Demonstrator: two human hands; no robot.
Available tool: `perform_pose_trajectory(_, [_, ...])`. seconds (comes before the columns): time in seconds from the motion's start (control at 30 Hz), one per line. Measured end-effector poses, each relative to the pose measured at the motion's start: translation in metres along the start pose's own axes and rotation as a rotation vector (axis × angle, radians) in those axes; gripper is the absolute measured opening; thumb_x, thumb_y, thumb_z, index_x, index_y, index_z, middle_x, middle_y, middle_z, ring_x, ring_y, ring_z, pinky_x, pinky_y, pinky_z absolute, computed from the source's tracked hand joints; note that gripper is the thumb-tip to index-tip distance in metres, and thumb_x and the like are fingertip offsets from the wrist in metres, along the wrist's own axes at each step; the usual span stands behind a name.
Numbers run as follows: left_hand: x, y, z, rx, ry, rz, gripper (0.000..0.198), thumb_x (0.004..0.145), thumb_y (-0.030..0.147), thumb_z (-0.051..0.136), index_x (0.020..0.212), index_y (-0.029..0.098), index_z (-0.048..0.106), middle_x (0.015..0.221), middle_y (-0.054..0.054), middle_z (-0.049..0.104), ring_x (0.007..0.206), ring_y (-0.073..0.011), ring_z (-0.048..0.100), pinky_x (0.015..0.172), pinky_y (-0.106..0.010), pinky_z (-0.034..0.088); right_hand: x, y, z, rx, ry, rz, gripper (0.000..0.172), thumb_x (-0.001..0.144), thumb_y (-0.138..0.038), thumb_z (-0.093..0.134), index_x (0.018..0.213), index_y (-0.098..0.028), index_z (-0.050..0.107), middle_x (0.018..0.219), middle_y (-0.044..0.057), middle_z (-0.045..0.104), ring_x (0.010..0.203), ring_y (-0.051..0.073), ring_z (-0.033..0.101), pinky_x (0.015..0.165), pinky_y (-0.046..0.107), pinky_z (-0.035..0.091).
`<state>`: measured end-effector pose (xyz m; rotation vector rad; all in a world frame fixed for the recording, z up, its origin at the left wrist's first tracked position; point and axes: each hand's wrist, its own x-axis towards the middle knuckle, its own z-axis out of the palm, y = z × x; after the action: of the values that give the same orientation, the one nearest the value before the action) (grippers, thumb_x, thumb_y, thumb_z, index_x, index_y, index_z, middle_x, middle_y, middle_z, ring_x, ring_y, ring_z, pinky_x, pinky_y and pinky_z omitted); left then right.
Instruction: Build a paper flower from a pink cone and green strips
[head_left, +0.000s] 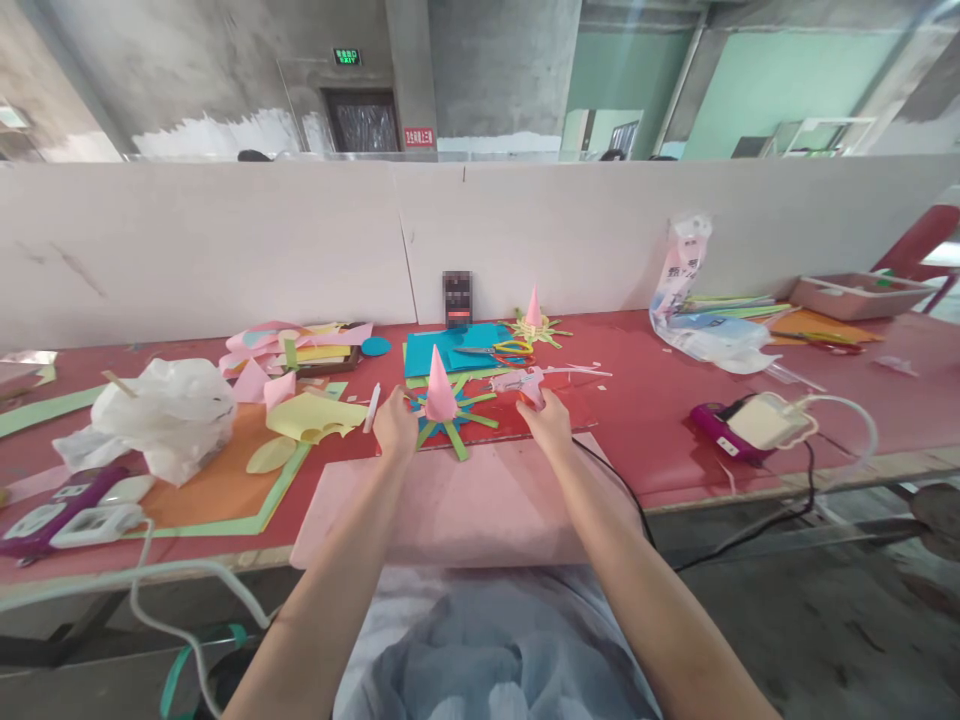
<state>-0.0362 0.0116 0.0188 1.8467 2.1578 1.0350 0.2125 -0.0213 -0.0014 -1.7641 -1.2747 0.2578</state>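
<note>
A pink paper cone (440, 388) stands upright on a blue paper piece with green strips (459, 442) fanning out around it. My left hand (396, 424) is closed at the left side of this piece, fingers at its edge; what they pinch is too small to make out. My right hand (547, 420) is wrapped round the handle of a pink glue gun (521, 382), whose nozzle points left toward the cone. A white stick (372, 408) lies just left of my left hand.
Yellow-handled scissors (510, 349) rest on blue paper (431, 353). Behind them is a second pink cone (533, 308) with strips. Left: plastic bag (176, 415), paper scraps. Right: purple power strip (724, 435), a plastic package (679, 270) and a pink tray (862, 297). A black cord (619, 475) hangs over the edge.
</note>
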Motion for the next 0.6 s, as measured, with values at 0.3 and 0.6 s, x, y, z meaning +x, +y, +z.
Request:
perform_pose_trajectory(0.3, [0.004,-0.007,0.018,-0.281,-0.057,0.338,0.025,0.052,-0.001,0.037,0.059,0.017,0.052,0.073,-0.003,0.058,0.076,-0.0167,0.054,0.067,-0.024,0.040,-0.002,-0.003,-0.001,-0.001,-0.005,-0.001,0.028,0.067,-0.047,0.052,0.076,-0.021,0.050,0.075,0.001,0.056,0.072,0.017,0.051,0.060,0.025,0.034])
perform_pose_trajectory(0.6, [0.003,-0.003,0.022,-0.471,-0.117,0.508,0.040,0.052,-0.004,0.034,0.075,0.018,0.058,0.098,-0.004,0.062,0.098,-0.0164,0.056,0.088,-0.030,0.044,0.000,-0.001,0.000,-0.006,-0.021,0.033,0.031,0.067,-0.046,0.055,0.085,-0.022,0.053,0.082,0.002,0.059,0.078,0.018,0.054,0.066,0.027,0.038])
